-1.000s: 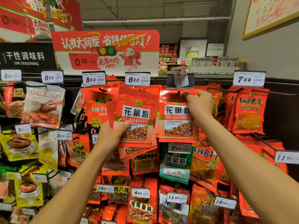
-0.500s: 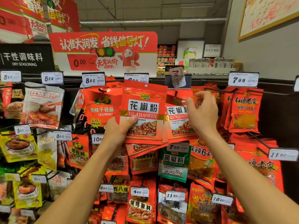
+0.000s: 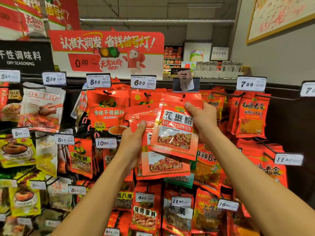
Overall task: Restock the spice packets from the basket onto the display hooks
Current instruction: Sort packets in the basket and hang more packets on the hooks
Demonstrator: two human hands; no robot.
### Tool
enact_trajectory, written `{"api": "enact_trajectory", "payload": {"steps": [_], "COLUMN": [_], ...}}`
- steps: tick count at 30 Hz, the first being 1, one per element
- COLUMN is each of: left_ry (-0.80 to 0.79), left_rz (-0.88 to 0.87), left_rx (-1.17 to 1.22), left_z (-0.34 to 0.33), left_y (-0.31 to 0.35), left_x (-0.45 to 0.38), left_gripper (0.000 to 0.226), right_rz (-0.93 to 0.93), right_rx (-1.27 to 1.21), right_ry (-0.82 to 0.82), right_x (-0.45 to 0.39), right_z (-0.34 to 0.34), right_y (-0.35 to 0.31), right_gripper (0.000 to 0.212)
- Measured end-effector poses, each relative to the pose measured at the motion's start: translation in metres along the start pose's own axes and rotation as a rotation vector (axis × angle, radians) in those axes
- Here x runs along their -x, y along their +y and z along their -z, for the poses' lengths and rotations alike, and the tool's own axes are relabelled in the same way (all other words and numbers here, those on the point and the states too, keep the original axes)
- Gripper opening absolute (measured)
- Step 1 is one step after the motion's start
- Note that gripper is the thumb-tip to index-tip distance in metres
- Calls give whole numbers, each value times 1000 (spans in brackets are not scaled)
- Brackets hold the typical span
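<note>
My right hand (image 3: 200, 119) pinches the top right of a red Huajiaofen spice packet (image 3: 175, 130), tilted, with its hang hole just below the 7.00 price tag (image 3: 185, 80). A small stack of the same red packets (image 3: 158, 160) is gripped by my left hand (image 3: 134, 142), thumb on the front, partly behind the front packet. The hook under the tag is hidden by the packets. More red packets hang behind both hands. No basket is in view.
Display hooks with hanging seasoning packets fill the wall: a red dipping-spice packet (image 3: 109, 114) to the left, red packets under the 7.99 tag (image 3: 250, 84) to the right, green pepper packets (image 3: 180, 180) below. A red promotional sign (image 3: 107, 51) stands above.
My right hand left the hanging packets and took the front packet from the stack in my left hand, moving it right toward the 7.00 hook. My left hand dropped slightly with the stack.
</note>
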State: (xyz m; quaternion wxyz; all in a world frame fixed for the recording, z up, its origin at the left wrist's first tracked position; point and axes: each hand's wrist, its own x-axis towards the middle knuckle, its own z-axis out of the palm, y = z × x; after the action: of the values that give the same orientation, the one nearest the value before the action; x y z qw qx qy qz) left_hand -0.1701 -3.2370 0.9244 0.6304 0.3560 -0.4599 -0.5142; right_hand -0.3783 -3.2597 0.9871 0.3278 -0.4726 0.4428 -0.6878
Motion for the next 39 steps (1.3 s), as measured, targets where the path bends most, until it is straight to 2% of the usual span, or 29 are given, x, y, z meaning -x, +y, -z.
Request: {"api": "enact_trajectory", "payload": {"steps": [6, 10, 17, 23, 31, 37, 39], "left_ry": [43, 138, 176, 227, 219, 204, 191], "left_rz": [-57, -117, -205, -228, -228, -223, -227], "left_rx": [-74, -248, -340, -366, -370, -351, -364], "left_z": [2, 13, 42, 71, 75, 68, 65], "left_y": [-8, -5, 8, 15, 18, 23, 20], "left_x": [0, -5, -6, -9, -3, -1, -1], "left_gripper": [20, 27, 32, 31, 30, 49, 46], "right_rz": [32, -8, -43, 7, 199, 178, 179], "right_rx": [45, 110, 183, 248, 532, 519, 514], "right_ry": [43, 35, 73, 171, 238, 235, 222], "right_x": [-10, -24, -37, -47, -54, -57, -57], "right_z": [5, 9, 2, -3, 2, 2, 1], "right_y": [-7, -18, -14, -19, -17, -16, -14], "right_gripper": [13, 17, 14, 16, 35, 32, 31]}}
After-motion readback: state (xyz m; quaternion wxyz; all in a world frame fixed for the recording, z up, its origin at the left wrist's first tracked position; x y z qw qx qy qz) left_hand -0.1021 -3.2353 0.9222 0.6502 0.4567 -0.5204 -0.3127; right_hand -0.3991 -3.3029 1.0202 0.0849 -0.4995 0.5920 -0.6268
